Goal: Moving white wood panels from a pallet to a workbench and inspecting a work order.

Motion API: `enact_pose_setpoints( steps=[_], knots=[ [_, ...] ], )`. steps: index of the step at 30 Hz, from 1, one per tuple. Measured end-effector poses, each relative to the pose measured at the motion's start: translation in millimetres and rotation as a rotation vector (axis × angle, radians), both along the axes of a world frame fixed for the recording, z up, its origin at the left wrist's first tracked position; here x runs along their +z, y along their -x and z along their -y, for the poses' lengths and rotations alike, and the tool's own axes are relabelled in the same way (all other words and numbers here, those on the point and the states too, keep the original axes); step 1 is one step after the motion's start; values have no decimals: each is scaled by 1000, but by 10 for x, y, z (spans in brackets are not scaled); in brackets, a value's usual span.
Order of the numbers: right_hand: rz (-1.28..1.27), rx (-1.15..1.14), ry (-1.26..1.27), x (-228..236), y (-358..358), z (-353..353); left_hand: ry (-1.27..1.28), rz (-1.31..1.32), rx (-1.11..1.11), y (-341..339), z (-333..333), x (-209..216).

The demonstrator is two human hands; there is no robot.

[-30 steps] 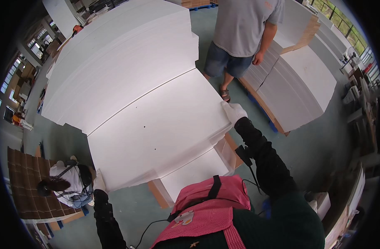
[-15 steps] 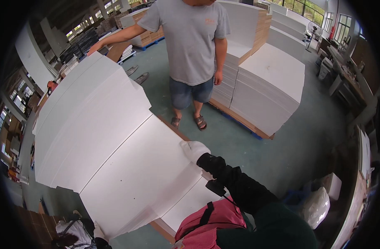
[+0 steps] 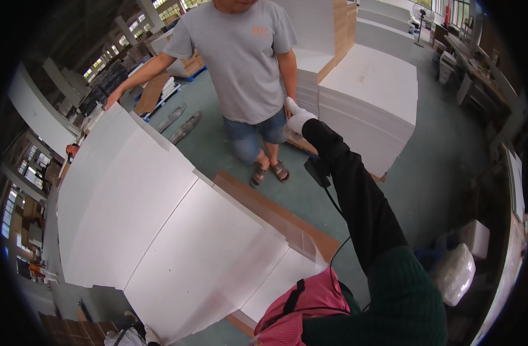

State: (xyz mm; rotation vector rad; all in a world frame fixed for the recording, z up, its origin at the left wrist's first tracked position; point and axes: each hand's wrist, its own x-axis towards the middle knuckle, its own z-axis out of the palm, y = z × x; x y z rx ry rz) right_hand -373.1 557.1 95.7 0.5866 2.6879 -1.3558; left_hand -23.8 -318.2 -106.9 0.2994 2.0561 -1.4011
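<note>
A white glove covers my right hand (image 3: 298,117), which is stretched out over the floor with its fingers extended and nothing visible in them. It appears in front of the co-worker's lowered hand; whether they touch I cannot tell. At the lower left, my left hand (image 3: 151,335), also gloved, is beside the edge of a large white board (image 3: 183,254); its fingers are mostly cut off by the frame. The board lies on a stack, next to another tall white stack (image 3: 120,190). A co-worker (image 3: 241,63) in a grey shirt rests one hand on that stack's far corner.
Behind the co-worker, white panels (image 3: 368,98) are stacked on a pallet. Brown board (image 3: 275,210) sticks out along the near stack's right side. Another person (image 3: 122,337) is partly visible at lower left. A wrapped bundle (image 3: 455,274) stands at right, near a workbench (image 3: 486,106).
My right hand has left the white board's right edge and reached forward, toward the co-worker. The view has shifted. The co-worker's hand stays on the far stack.
</note>
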Motion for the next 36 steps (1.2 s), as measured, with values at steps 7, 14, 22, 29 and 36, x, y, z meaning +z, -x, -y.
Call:
enact_pose_setpoints(
  steps=[7, 14, 22, 29, 36],
  knots=[
    [-379, 314, -156, -871, -1051, 1047, -263, -186, 149, 31, -425, 441],
    [-218, 373, -404, -1192, -1709, 2625, 143, -351, -31, -127, 155, 41],
    [-362, 273, -494, -1289, -1729, 2680, -762, -1395, 467, -216, 374, -506],
    [-386, 218, -467, -1209, -1734, 2644, -923, -1526, 953, -89, -366, 57],
    [-296, 228, -371, -1075, -1726, 2699, -805, -1505, 1034, -179, -479, 211]
  ],
)
